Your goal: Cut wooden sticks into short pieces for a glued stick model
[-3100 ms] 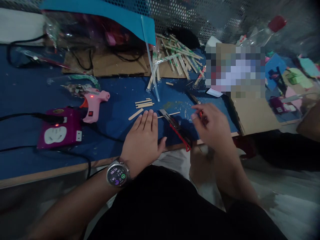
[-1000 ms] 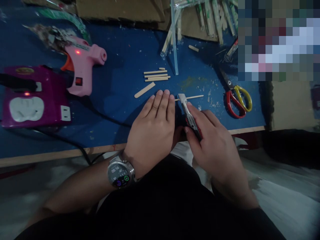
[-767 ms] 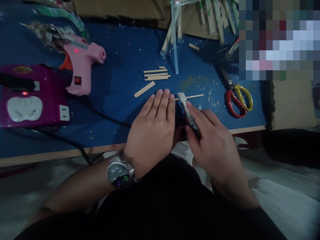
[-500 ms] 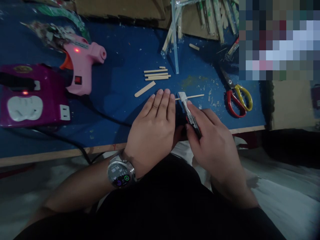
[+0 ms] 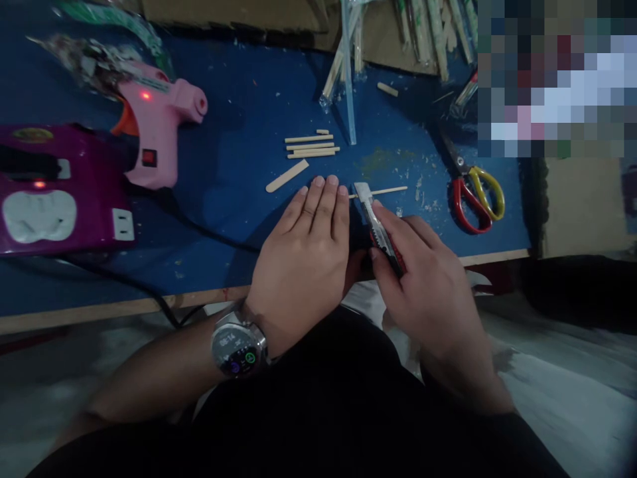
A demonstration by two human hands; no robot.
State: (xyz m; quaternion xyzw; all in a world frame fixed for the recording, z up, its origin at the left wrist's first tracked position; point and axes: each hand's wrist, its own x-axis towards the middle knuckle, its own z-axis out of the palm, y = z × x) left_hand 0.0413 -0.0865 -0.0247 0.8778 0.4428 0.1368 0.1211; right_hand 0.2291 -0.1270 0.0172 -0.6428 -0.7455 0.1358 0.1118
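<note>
Stick (image 5: pixel 391 191) lies on the table (image 5: pixel 239 119) under the knife (image 5: pixel 374 222), near end hidden at the left hand (image 5: pixel 301 259), which is flat, fingers together, gripping nothing, likely pinning it. Right hand (image 5: pixel 430 285) is curled closed round the knife, index finger forward, probably for pressure. Scissors (image 5: pixel 466 189) sit apart, likely out of the blade's way.

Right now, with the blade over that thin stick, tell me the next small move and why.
I'd probably press the utility knife gently downward: its blade lies across the thin stick, the right hand grips the handle, and the left hand lies flat beside it, seemingly pinning the stick's other end, though that end is hidden.
</note>
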